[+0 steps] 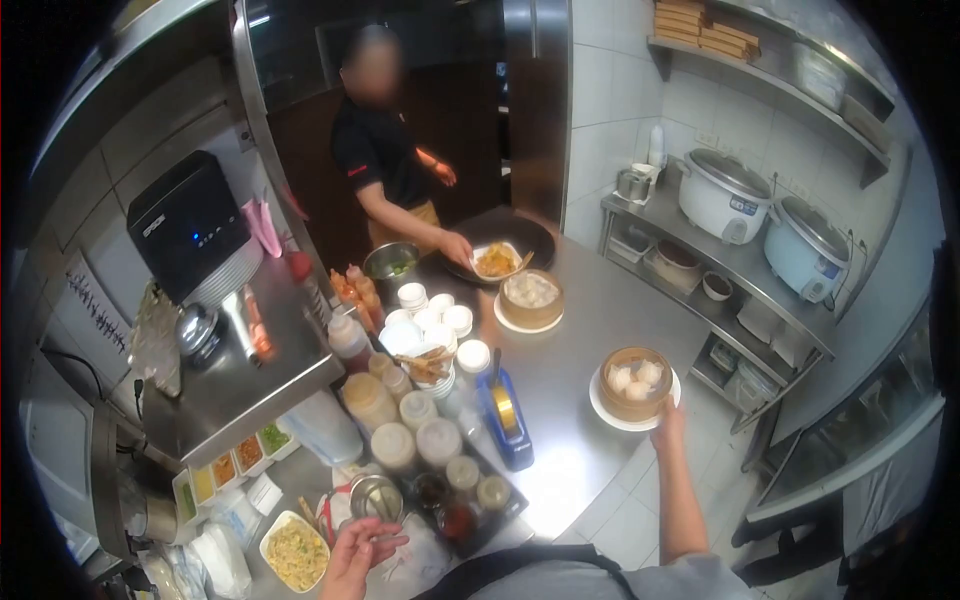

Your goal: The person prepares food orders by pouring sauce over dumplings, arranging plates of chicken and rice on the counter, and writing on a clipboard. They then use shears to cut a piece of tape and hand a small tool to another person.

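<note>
My right hand [670,425] grips the rim of a white plate [622,422] over the right edge of the steel counter. On this plate sits a round bamboo steamer [636,384] with several pale dumplings inside. My left hand [365,555] is at the bottom, fingers apart and holding nothing, beside a metal pot [376,497] and a square bowl of yellow food [295,552]. Farther back, a second bamboo steamer [531,301] with dumplings rests on another white plate [528,325].
Across the counter, a person [385,150] in black holds a white dish of orange food [496,261] over a black round tray [530,235]. Sauce bottles [393,443], white cups [430,318] and a blue tape dispenser [508,425] stand mid-counter. Rice cookers [725,195] are on the right shelf.
</note>
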`<control>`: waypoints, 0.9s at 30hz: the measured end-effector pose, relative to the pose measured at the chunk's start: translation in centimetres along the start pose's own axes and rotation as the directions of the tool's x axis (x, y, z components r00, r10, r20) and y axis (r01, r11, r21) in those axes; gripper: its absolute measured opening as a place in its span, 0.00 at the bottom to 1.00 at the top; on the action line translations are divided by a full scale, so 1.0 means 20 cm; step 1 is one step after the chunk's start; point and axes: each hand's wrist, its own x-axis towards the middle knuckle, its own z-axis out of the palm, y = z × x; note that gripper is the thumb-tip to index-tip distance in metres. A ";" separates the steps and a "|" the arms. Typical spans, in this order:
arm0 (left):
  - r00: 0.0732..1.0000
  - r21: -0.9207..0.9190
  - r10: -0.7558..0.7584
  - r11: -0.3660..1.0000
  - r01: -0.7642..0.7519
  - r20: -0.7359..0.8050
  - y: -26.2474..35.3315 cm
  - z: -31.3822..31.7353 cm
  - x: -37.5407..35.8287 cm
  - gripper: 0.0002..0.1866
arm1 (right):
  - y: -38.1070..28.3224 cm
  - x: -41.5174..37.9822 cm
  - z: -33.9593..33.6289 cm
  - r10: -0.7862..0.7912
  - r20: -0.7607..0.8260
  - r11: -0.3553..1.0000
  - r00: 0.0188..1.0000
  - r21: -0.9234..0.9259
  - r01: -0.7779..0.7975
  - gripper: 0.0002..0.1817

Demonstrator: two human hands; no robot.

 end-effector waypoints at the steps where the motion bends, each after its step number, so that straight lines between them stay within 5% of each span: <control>1: 1.000 0.090 0.004 0.996 -0.003 -0.016 0.01 0.02 0.01 0.27 | 0.05 0.12 0.03 0.001 0.009 1.000 1.000 -0.001 -0.001 0.19; 7: 0.984 0.098 -0.073 0.991 0.090 -0.166 0.04 0.07 0.07 0.25 | 0.23 0.64 0.33 -0.022 -0.081 0.988 0.996 0.152 0.035 0.21; 11: 0.961 0.126 -0.112 0.981 0.148 -0.252 0.06 0.10 0.13 0.24 | 0.38 1.00 0.49 0.124 0.028 0.951 0.992 0.282 -0.127 0.22; 15: 0.950 0.100 -0.156 0.977 0.188 -0.270 0.04 0.12 0.18 0.23 | 0.52 1.29 0.61 0.032 0.034 0.985 0.999 0.171 -0.037 0.19; 18: 0.942 0.084 -0.178 0.974 0.209 -0.283 0.05 0.15 0.22 0.21 | 0.52 1.34 0.68 0.088 -0.125 0.880 0.988 -0.454 -0.136 0.14; 19: 0.933 0.059 -0.182 0.976 0.210 -0.311 0.05 0.16 0.23 0.20 | 0.48 1.29 0.69 0.094 -0.125 0.876 0.988 -0.460 -0.141 0.14; 21: 0.945 0.047 -0.173 0.980 0.194 -0.278 0.05 0.15 0.25 0.20 | 0.45 1.19 0.74 0.053 0.049 0.577 0.997 -0.817 0.009 0.10; 23: 0.944 0.029 -0.168 0.982 0.184 -0.284 0.04 0.13 0.23 0.20 | 0.51 1.12 0.80 0.205 0.134 0.558 0.970 -0.830 -0.003 0.09; 25: 0.946 0.045 -0.188 0.977 0.206 -0.263 0.03 0.12 0.24 0.17 | 0.31 0.69 1.07 0.392 0.409 0.687 0.824 -0.726 0.033 0.11; 27: 0.951 0.004 -0.185 0.981 0.192 -0.249 0.02 0.10 0.22 0.19 | 0.20 0.26 1.30 0.297 0.739 0.831 0.604 -0.512 0.217 0.09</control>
